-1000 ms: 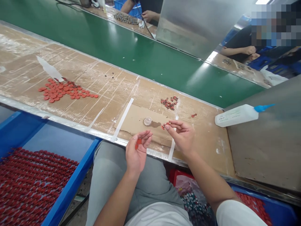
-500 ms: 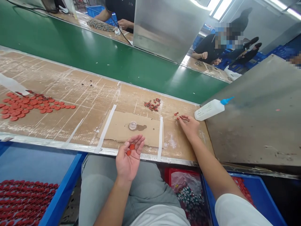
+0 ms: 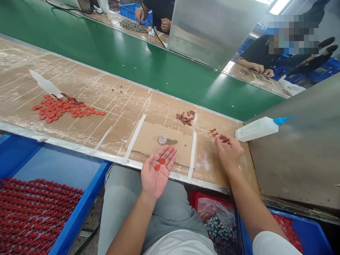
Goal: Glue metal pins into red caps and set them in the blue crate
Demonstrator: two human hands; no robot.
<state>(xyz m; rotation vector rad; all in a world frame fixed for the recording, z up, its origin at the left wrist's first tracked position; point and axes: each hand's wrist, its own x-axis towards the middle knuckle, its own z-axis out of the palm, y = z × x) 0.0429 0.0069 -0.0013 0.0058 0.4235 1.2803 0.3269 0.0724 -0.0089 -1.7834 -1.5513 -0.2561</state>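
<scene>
Palm up over the table's front edge, my left hand (image 3: 157, 173) carries two red discs (image 3: 162, 161) lying loose on it, the fingers stretched out. My right hand (image 3: 228, 150) is at the right part of the table, its fingertips beside two small red-and-dark pieces (image 3: 214, 132); whether it grips anything is too small to tell. A pile of similar small pieces (image 3: 185, 118) lies further left. On a taped cardboard sheet (image 3: 140, 143) stands a small clear round dish (image 3: 162, 139) beside a brown wet spot. Many red discs (image 3: 57, 108) are spread at the left.
A white bottle with a blue nozzle (image 3: 257, 129) leans by the metal panel (image 3: 297, 152) at the right. Behind the table runs a green belt (image 3: 106, 53). Blue trays (image 3: 92, 184) with red pieces sit below. People work across the belt.
The view has shifted, so the table appears further right. Two small pieces now lie by my right hand, where one lay apart before. My left hand's fingers are flatter beneath the discs.
</scene>
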